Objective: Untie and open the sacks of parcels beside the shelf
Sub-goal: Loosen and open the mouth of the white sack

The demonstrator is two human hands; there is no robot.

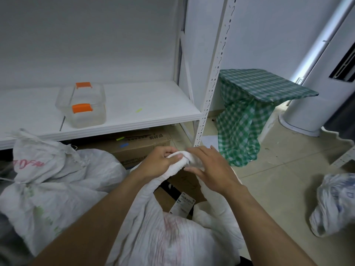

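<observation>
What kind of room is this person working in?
Probably a parcel storeroom or sorting room: a white metal shelf, a tied woven sack on the floor, and a labelled cardboard box showing inside the open sack.

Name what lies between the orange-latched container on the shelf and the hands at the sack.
Head view: the shelf's front edge, then a cardboard box beneath it, just behind the left hand and right hand gripping the sack.

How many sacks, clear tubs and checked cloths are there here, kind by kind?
Sacks: 3: open sack held by left hand and right hand, tied sack, blue-printed sack; pale bulk behind the tied one may be a fourth.
Clear tubs: 1
Checked cloths: 1
Total: 5
</observation>
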